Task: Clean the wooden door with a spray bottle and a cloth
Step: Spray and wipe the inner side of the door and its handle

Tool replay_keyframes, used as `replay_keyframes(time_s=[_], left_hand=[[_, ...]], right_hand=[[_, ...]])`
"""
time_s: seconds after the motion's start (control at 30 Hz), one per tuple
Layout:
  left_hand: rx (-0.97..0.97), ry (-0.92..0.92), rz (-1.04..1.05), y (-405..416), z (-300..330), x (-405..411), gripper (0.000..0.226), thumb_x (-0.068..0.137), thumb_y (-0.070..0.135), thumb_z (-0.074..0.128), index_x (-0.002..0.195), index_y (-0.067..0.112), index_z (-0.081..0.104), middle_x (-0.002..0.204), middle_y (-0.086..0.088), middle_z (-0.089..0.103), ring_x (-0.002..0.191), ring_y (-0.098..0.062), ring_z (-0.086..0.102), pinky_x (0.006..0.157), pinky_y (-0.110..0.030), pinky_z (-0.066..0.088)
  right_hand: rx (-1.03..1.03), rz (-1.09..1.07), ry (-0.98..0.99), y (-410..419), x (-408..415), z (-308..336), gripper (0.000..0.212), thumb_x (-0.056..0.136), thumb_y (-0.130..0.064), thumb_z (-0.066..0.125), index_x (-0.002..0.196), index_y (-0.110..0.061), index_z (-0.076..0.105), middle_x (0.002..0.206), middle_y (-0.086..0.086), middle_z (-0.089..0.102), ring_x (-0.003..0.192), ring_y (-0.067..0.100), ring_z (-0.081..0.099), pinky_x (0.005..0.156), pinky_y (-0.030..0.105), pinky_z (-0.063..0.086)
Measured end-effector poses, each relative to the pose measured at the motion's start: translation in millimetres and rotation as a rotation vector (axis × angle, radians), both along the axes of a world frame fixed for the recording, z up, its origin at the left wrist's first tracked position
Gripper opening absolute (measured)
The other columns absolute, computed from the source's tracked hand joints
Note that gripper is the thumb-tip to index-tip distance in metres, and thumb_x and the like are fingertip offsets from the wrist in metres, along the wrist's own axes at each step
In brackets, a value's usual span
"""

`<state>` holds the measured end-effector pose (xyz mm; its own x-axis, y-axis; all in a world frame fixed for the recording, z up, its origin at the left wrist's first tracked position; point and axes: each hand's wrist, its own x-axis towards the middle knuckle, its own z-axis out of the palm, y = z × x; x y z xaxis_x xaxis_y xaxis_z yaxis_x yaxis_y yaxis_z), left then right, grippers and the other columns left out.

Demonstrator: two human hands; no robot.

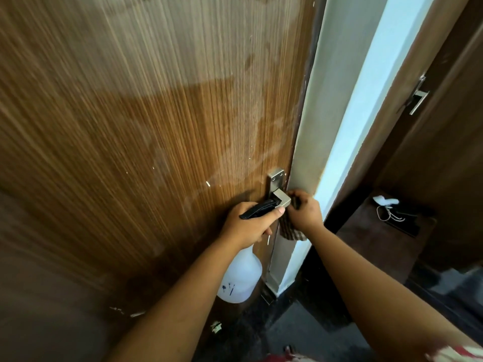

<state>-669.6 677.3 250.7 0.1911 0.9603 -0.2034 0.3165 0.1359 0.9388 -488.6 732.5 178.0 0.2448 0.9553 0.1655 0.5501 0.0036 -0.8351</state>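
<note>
I see the wooden door (146, 121) filling the left. My left hand (248, 224) curls round the spray bottle (241, 275) hanging below it. Beside the metal handle (281, 199), my right hand (307, 211) pinches the cloth (288, 231) against the door's edge.

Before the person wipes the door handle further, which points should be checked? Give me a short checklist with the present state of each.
1. Cloth gripped by right hand: ok.
2. Cloth at the door handle: ok, beside its end.
3. Spray bottle gripped by left hand: ok.
4. Nozzle aimed at the wooden door: cannot tell.
5. Liquid left in bottle: cannot tell.
6. Door surface fully wiped: not ok, streaks show.
</note>
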Motion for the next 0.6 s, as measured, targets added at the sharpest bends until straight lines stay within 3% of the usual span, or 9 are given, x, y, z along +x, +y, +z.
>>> replay_keyframes(time_s=[0.13, 0.23, 0.3, 0.43, 0.6], left_hand=[[0.002, 0.023, 0.001, -3.2, -3.6, -3.0, 0.040, 0.084, 0.055, 0.075, 0.084, 0.016, 0.075, 0.060, 0.002, 0.068, 0.062, -0.015, 0.067, 0.059, -0.029, 0.054], [0.037, 0.080, -0.017, -6.9, -4.9, -4.1, 0.053, 0.074, 0.064, 0.072, 0.086, 0.013, 0.075, 0.066, 0.000, 0.072, 0.068, -0.019, 0.071, 0.064, -0.034, 0.056], [0.029, 0.081, -0.006, -7.4, -2.0, -2.7, 0.058, 0.068, 0.068, 0.070, 0.086, 0.013, 0.075, 0.066, 0.000, 0.072, 0.068, -0.018, 0.071, 0.065, -0.035, 0.056], [-0.046, 0.023, 0.036, -4.7, -1.0, -0.5, 0.032, 0.085, 0.052, 0.076, 0.088, 0.020, 0.076, 0.063, 0.002, 0.070, 0.056, -0.008, 0.064, 0.055, -0.026, 0.051], [-0.045, -0.018, 0.076, -6.5, -2.6, 1.0, 0.026, 0.086, 0.050, 0.075, 0.087, 0.024, 0.076, 0.063, 0.002, 0.069, 0.052, -0.004, 0.060, 0.051, -0.019, 0.047]], right_hand=[[0.239, -0.071, 0.040, -4.8, -4.2, 9.5, 0.015, 0.085, -0.028, 0.074, 0.096, -0.026, 0.064, 0.087, -0.011, 0.065, 0.082, 0.010, 0.064, 0.071, 0.011, 0.047], [0.510, -0.123, 0.084, -1.3, -0.9, 40.7, 0.018, 0.083, -0.033, 0.075, 0.094, -0.038, 0.061, 0.090, -0.024, 0.062, 0.087, -0.001, 0.061, 0.079, 0.010, 0.045], [0.628, -0.138, 0.092, 3.1, 0.8, 55.4, 0.018, 0.082, -0.032, 0.077, 0.094, -0.033, 0.064, 0.093, -0.022, 0.060, 0.091, -0.002, 0.058, 0.083, 0.011, 0.043], [0.568, -0.139, 0.135, 5.0, -21.9, 48.9, 0.015, 0.086, -0.026, 0.072, 0.093, -0.014, 0.066, 0.094, 0.002, 0.057, 0.090, 0.001, 0.053, 0.082, 0.016, 0.045], [0.584, 0.032, 0.154, -0.9, -23.5, 34.0, 0.020, 0.093, -0.011, 0.061, 0.111, -0.004, 0.067, 0.114, 0.007, 0.056, 0.115, 0.002, 0.051, 0.098, 0.016, 0.041]])
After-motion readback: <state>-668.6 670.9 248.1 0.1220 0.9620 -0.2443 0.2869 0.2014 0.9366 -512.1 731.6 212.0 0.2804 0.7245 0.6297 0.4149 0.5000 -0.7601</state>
